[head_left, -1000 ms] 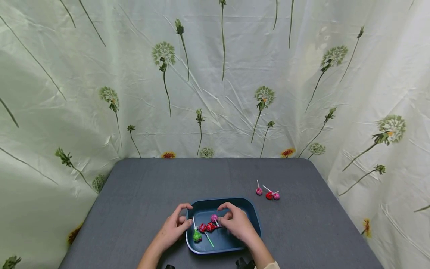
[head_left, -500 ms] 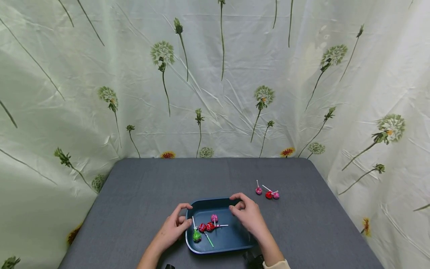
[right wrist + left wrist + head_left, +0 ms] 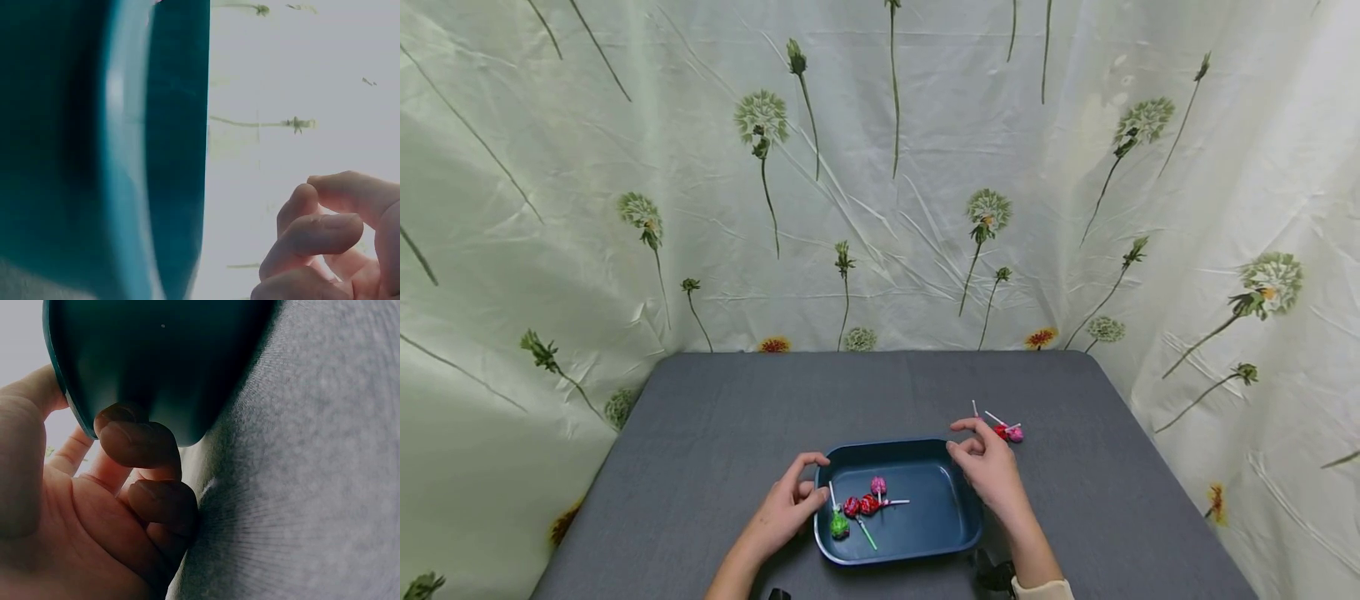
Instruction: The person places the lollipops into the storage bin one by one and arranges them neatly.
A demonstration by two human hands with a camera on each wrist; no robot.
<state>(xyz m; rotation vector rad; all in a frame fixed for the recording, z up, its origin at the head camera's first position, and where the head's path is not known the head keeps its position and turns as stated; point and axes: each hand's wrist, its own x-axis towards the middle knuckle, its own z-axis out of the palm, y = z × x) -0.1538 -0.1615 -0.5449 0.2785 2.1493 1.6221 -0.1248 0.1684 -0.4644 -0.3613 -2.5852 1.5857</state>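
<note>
A dark blue tray (image 3: 925, 533) stands near the front of the table. My left hand (image 3: 778, 512) holds its left end, thumb at the rim and curled fingertips against the outer wall (image 3: 156, 369) in the left wrist view. In the tray's left half lie a green lollipop (image 3: 839, 525), red lollipops (image 3: 868, 504) and a pink lollipop (image 3: 878, 484). Over the tray's right back corner hovers my right hand (image 3: 996, 475), fingers loosely bent and nothing between them, as the right wrist view also shows. Just beyond it, a red lollipop (image 3: 1001, 432) and another pink lollipop (image 3: 1016, 435) lie on the table.
Beside that pair, a third lollipop shows mostly its white stick (image 3: 975, 407); my right hand hides most of its head. Grey cloth covers the table (image 3: 760, 408). A curtain printed with dandelions (image 3: 880, 208) hangs behind and at both sides.
My right hand has moved from above the lollipops in the tray rightward and away from me, toward the lollipops on the table. The left hand has stayed at the tray.
</note>
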